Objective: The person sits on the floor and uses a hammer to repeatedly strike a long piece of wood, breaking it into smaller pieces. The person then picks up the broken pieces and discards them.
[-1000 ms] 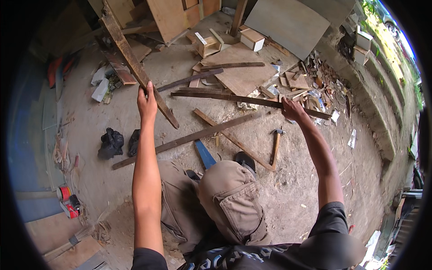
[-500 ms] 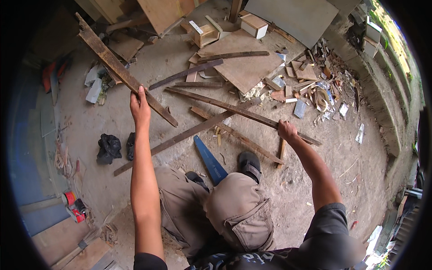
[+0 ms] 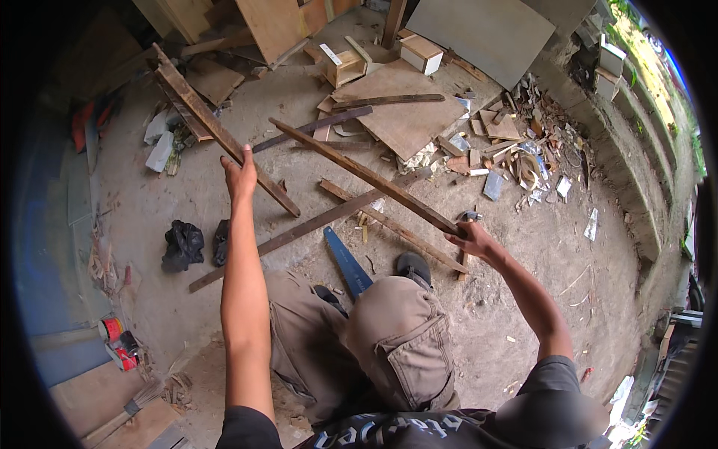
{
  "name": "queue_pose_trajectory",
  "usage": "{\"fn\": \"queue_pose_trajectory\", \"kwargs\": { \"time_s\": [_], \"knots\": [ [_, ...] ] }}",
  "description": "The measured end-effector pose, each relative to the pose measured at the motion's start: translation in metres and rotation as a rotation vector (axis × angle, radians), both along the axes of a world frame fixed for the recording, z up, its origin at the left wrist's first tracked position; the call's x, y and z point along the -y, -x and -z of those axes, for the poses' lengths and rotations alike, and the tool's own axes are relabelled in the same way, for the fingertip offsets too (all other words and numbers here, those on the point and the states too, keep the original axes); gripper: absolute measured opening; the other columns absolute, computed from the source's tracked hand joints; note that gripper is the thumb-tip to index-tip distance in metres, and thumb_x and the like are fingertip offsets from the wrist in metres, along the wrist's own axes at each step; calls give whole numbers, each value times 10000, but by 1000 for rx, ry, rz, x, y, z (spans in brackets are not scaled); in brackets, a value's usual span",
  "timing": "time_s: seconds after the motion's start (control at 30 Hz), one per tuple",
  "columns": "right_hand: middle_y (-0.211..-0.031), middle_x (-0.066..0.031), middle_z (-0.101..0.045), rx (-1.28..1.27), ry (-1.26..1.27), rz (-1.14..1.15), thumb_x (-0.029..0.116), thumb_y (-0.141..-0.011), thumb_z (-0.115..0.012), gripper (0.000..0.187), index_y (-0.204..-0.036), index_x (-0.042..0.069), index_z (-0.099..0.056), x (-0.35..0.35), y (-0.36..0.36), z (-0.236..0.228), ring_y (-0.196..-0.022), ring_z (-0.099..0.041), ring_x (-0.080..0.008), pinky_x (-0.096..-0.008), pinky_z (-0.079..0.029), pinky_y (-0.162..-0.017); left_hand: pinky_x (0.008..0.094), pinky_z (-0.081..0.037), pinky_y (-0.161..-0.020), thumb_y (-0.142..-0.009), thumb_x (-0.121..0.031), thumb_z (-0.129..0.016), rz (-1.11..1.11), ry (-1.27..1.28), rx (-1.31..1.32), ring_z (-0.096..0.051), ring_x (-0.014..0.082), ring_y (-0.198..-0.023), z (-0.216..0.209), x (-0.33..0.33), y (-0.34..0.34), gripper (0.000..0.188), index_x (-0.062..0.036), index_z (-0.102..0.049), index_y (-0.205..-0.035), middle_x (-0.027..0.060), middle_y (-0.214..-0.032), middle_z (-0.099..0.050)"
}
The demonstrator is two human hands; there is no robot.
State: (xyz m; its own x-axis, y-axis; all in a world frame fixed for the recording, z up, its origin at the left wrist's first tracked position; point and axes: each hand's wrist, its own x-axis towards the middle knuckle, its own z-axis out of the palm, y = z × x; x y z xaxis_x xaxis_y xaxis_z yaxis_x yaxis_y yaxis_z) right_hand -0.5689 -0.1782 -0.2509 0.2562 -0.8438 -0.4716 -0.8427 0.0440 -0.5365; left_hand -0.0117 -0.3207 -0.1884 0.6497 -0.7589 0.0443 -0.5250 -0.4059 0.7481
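Note:
My left hand [image 3: 241, 176] is closed round a long, rough brown wooden plank [image 3: 196, 111], raised aslant at the left; its upper end looks splintered. At the right my right hand [image 3: 473, 241] grips the near end of a narrow dark wooden strip [image 3: 366, 171], which slants up and away to the left. Beneath that strip, on the ground, other wooden strips cross: a long dark one [image 3: 299, 230] and a lighter one [image 3: 404, 232]. A hammer [image 3: 470, 216] lies beside my right hand, its head showing and the rest partly hidden. Near my feet lies a blue saw blade [image 3: 346, 262].
Black plastic bags [image 3: 183, 245] lie at the left. Beyond the strips sits a flat brown board [image 3: 404, 112] with a curved strip on it. Small wooden boxes [image 3: 421, 54] stand at the back. Scrap and offcuts [image 3: 516, 150] pile up near the concrete steps [image 3: 636, 142] at right.
My right hand has shifted slightly left and down and now holds the strip's near end. The strip's far end has risen, uncovering the hammer head. The left plank has tilted slightly rightward.

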Motion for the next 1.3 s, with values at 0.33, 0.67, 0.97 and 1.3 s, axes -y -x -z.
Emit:
{"fn": "queue_pose_trajectory", "kwargs": {
  "time_s": [0.33, 0.67, 0.97, 1.3],
  "knots": [
    [-650, 19, -504, 570, -150, 187, 458, -1016, -543, 457, -914, 14, -583, -61, -70, -112, -557, -490, -81, -271, -413, -508, 483, -442, -1009, -882, -801, -416, 352, 171, -1068, -526, 259, -1291, -84, -57, 117, 936, -14, -434, -1389, 197, -1374, -550],
    [-706, -165, -649, -12, 509, -121, 340, -970, -626, 335, -953, 25, -513, -85, -60, -148, -627, -674, -346, -458, -510, -561, 363, -417, -650, -816, -900, -336, 249, 646, -1744, -452, 191, -612, -153, -119, 141, 799, -116, -476, -750, 19, -633, -444],
    [-747, -152, -649, -114, 810, -217, 322, -900, -716, 350, -981, 38, -529, -67, -66, -158, -651, -663, -360, -458, -517, -569, 369, -415, -676, -789, -934, -281, 405, 776, -1763, -458, 192, -644, -181, -142, 109, 845, -115, -486, -762, 34, -664, -461],
    [-1027, -148, -575, -130, 1120, -5, 173, -775, -805, 455, -1145, 58, -567, -51, -58, -175, -956, -567, -341, -437, -432, -839, 499, -466, -1029, -924, -743, -386, 449, 894, -1554, -616, 269, -1087, -166, -148, 100, 738, -59, -521, -1167, 140, -1126, -628]
  ]
}}
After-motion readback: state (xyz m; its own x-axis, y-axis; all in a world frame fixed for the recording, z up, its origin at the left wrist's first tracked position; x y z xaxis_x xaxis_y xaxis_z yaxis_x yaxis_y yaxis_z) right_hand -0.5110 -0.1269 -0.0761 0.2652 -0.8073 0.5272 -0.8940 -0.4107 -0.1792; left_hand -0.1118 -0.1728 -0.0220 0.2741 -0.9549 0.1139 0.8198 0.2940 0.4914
